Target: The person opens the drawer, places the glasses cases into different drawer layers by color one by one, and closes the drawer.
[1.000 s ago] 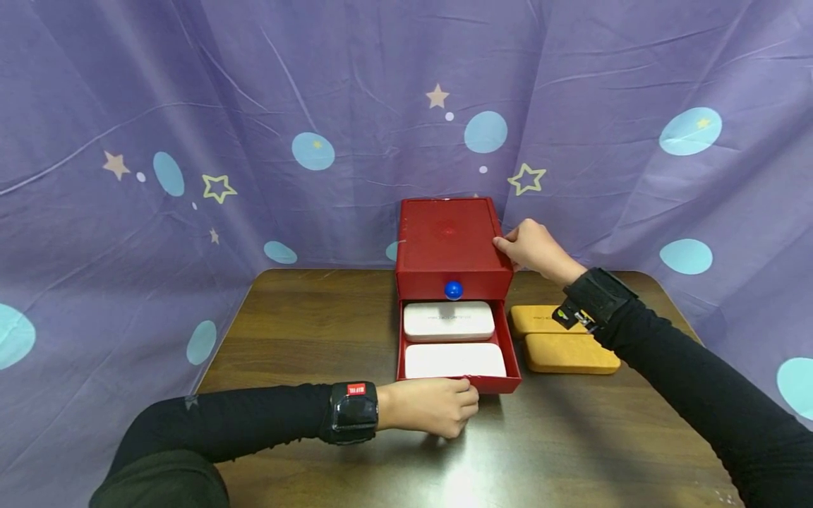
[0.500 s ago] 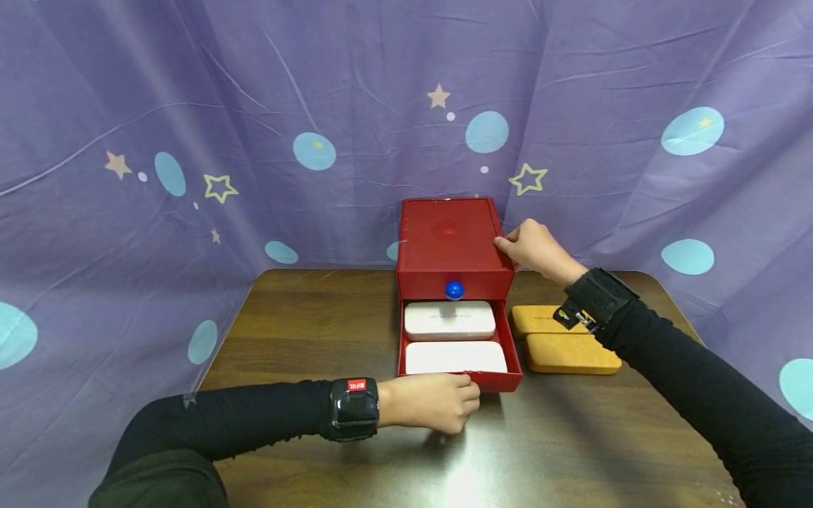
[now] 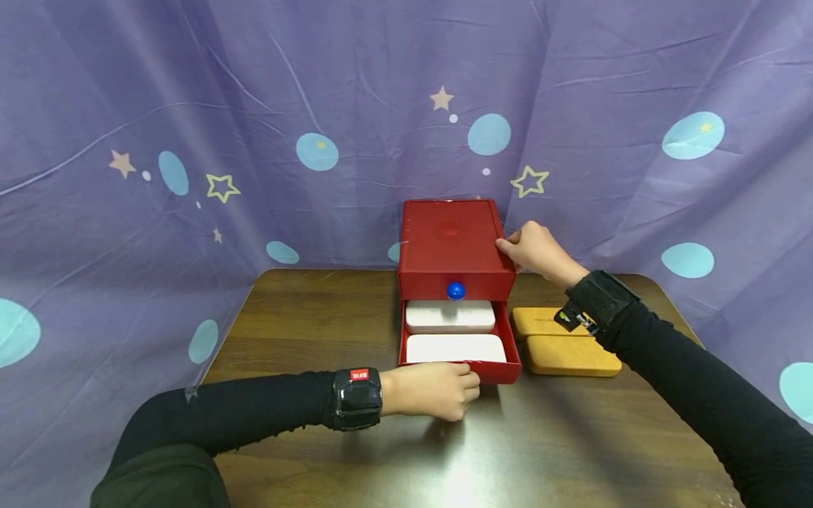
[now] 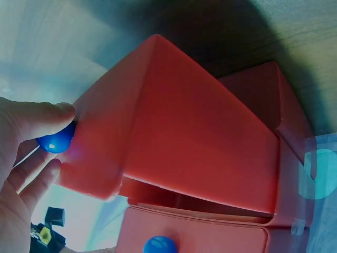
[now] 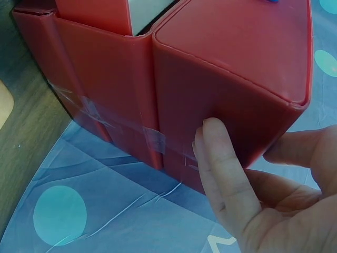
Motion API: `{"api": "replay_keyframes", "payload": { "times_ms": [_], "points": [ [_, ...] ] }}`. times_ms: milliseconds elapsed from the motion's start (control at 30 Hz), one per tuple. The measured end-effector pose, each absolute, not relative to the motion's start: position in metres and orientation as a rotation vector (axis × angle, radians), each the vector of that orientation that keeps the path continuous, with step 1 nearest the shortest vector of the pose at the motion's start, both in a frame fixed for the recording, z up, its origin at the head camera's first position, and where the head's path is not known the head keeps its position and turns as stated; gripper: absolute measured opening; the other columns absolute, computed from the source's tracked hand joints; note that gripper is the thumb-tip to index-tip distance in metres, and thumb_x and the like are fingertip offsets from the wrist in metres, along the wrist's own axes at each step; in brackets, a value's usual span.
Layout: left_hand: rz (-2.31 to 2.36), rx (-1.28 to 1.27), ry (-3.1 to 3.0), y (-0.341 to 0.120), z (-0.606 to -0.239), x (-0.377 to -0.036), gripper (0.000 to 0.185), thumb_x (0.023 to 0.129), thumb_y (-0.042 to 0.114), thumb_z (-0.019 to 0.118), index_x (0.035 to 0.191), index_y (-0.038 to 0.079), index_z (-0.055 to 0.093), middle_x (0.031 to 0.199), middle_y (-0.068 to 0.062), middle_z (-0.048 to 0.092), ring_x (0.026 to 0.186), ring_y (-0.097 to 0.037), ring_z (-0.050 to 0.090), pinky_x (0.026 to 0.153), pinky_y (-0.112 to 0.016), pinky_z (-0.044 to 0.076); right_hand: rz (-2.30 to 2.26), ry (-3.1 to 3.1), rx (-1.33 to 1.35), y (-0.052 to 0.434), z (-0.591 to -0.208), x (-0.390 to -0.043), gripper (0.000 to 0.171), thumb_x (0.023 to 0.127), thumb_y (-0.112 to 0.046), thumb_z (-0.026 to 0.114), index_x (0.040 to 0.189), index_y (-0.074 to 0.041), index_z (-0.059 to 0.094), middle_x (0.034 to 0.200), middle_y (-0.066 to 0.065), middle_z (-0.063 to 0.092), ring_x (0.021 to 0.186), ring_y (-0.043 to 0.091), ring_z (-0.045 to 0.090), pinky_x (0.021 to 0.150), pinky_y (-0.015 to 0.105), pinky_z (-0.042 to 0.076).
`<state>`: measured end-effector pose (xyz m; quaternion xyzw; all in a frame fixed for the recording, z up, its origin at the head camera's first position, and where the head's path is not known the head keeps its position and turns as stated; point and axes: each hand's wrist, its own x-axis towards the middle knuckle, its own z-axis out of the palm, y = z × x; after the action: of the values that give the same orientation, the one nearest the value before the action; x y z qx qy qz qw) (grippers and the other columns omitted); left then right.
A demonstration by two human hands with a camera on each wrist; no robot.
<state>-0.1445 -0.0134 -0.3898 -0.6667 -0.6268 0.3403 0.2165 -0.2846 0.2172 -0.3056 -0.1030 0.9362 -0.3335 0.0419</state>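
Observation:
A red two-drawer box point(image 3: 452, 243) stands at the table's far edge. Its lower drawer point(image 3: 502, 370) is pulled out and holds two white cases point(image 3: 449, 316) point(image 3: 454, 348), one behind the other. My left hand point(image 3: 432, 390) is at the drawer's front. In the left wrist view its thumb and fingers pinch the drawer's blue knob point(image 4: 55, 141). The upper drawer is closed, its own blue knob point(image 3: 455, 290) facing me. My right hand point(image 3: 536, 248) grips the box's right rear corner point(image 5: 226, 79), thumb flat against the side wall.
Two orange cases point(image 3: 568, 354) point(image 3: 540, 321) lie on the brown table point(image 3: 305, 317) just right of the drawer, under my right forearm. A purple curtain point(image 3: 190, 141) with stars and dots hangs close behind and around the table.
The lower drawer has slid a little back into the box, my left hand moving with its front. The rear white case is now partly under the upper drawer. The right hand stays put.

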Motion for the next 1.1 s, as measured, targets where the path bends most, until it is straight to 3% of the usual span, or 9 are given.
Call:
{"api": "replay_keyframes", "payload": {
  "times_ms": [467,767,1100],
  "points": [
    [0.984,-1.790,-1.825,-0.009,-0.382,-0.173,0.024,0.101,0.015,0.060,0.105,0.032,0.077,0.104,0.014,0.069,0.099,-0.006,0.060,0.088,-0.021,0.048,-1.046,2.873,-0.294,0.217,-0.307,-0.284,0.037,0.104,-0.019,0.056,0.104,0.014,0.073,0.089,0.026,0.075,0.064,0.014,0.071,0.061,0.030,0.061],
    [0.975,-1.736,-1.876,-0.009,-0.384,-0.201,0.025,0.099,0.013,0.061,0.100,0.032,0.078,0.103,0.013,0.070,0.099,-0.007,0.061,0.088,-0.022,0.049,-1.052,2.881,-0.309,0.218,-0.307,-0.285,0.037,0.104,-0.019,0.057,0.103,0.015,0.073,0.087,0.027,0.075,0.064,0.018,0.073,0.059,0.031,0.060],
    [0.974,-1.733,-1.874,-0.007,-0.393,-0.216,0.022,0.099,0.016,0.063,0.101,0.031,0.079,0.102,0.012,0.071,0.099,-0.007,0.061,0.088,-0.021,0.049,-1.057,2.881,-0.326,0.218,-0.309,-0.285,0.036,0.103,-0.018,0.057,0.099,0.014,0.074,0.082,0.023,0.075,0.060,0.012,0.070,0.058,0.028,0.059]
  ]
}}
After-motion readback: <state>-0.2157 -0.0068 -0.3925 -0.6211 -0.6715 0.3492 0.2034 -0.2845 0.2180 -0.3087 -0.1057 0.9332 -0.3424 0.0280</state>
